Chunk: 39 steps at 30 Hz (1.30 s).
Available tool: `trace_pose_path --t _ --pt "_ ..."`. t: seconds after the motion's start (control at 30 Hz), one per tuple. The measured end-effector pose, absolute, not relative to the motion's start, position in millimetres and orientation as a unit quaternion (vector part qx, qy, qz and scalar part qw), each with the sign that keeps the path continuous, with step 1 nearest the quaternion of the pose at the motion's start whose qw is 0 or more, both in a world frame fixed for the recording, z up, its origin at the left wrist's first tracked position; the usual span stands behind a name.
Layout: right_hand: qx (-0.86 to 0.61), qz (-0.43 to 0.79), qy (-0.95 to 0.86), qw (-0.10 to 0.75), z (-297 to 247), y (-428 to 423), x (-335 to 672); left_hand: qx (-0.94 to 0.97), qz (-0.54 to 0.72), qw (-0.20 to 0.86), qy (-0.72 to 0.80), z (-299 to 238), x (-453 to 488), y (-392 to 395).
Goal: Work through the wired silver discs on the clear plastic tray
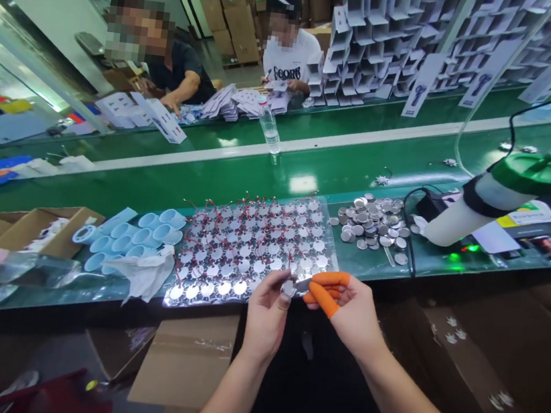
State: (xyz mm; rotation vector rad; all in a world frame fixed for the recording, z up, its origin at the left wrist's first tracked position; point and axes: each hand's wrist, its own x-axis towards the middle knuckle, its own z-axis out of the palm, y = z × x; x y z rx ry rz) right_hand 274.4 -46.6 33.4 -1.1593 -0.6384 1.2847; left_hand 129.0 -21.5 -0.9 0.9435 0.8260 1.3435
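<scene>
Near the front edge of the bench, my left hand (267,309) is closed, pinching a small silver gear-edged disc piece (288,288) between thumb and fingers. My right hand (344,305), with orange covers on some of its fingers, is closed on a thin flat grey metal strip (302,285). The strip's tip meets the disc piece or lies right beside it; I cannot tell which. Just beyond both hands lies a clear sheet or tray (331,237) covered with rows of similar pieces, many with red wires. Loose silver coin-shaped discs (377,220) are heaped to its right.
Light blue cups (144,237) and a crumpled white tissue (149,275) sit left of the rows. A green-topped white cylinder (487,202) leans at right near black cables. A water bottle (269,125) stands farther back. Two people work across the green bench (199,170).
</scene>
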Motion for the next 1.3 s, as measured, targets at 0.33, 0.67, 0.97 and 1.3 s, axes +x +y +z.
trace_pose_path --t 0.33,0.67,0.97,1.3 --pt "-0.535 0.533 -0.369 0.542 52.6 -58.7 284.8 0.594 0.569 0.482 0.302 1.3 118.7 -19.3" --pt "-0.492 0.629 -0.314 0.514 53.8 -50.1 292.9 0.625 0.564 0.468 0.270 0.8 114.0 -15.7" --pt "-0.555 0.542 -0.377 0.506 60.6 -59.5 291.8 0.677 0.539 0.416 0.278 8.9 115.8 -15.0" --pt "-0.466 0.671 -0.233 0.528 47.0 -47.9 294.1 0.569 0.577 0.528 0.253 -10.5 122.1 -15.9"
